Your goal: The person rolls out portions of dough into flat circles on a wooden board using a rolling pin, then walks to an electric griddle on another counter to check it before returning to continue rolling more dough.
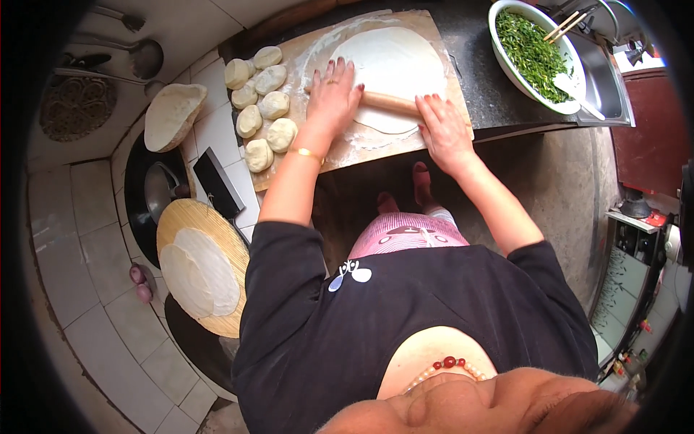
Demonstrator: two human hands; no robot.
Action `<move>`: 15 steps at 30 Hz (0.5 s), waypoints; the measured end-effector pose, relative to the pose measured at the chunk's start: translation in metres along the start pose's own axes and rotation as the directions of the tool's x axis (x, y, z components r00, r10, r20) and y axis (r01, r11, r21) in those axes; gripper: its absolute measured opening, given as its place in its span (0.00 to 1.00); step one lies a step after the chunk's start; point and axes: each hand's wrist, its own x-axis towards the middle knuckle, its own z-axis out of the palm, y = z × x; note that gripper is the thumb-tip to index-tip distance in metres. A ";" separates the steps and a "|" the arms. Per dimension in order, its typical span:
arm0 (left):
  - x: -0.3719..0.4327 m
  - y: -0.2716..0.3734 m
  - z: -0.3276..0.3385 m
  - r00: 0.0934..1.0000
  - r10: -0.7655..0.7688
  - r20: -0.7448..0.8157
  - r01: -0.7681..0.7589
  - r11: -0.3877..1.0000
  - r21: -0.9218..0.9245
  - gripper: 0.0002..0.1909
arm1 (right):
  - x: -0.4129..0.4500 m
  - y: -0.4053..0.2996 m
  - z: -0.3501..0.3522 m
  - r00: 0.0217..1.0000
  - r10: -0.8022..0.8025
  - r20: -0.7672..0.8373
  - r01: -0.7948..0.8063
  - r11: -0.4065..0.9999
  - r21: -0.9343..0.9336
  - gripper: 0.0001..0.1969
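A wooden rolling pin (389, 103) lies across a large, thin round of dough (398, 59) on a floured wooden board (458, 111). My left hand (334, 97) rests on the pin's left part, its fingers stretched forward. My right hand (444, 130) is on the right end, palm down, with the fingers over the wood. Several floured dough balls (275, 104) stand in rows along the board's left side, left of my left hand.
A bowl of chopped greens (531, 54) with chopsticks and a white spoon stands right, beside a sink (599, 81). Left are a cleaver (218, 182), a dark wok (133, 179), a folded-looking pale shell (173, 116) and a round wooden board (233, 320) bearing thin dough sheets (203, 271).
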 end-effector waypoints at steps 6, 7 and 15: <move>-0.072 0.002 0.002 0.999 0.041 -0.001 -0.041 0.999 0.016 0.31 | -0.037 -0.019 -0.006 0.995 -0.049 0.088 0.044 0.997 0.063 0.30; -0.067 0.003 0.000 0.999 0.041 -0.005 -0.041 0.999 0.018 0.31 | -0.032 -0.016 -0.006 0.994 -0.063 0.084 0.058 0.997 0.058 0.30; -0.066 0.014 -0.001 1.000 -0.025 -0.004 0.026 0.999 0.024 0.31 | -0.014 -0.004 0.001 0.999 -0.054 0.003 0.053 0.994 0.096 0.24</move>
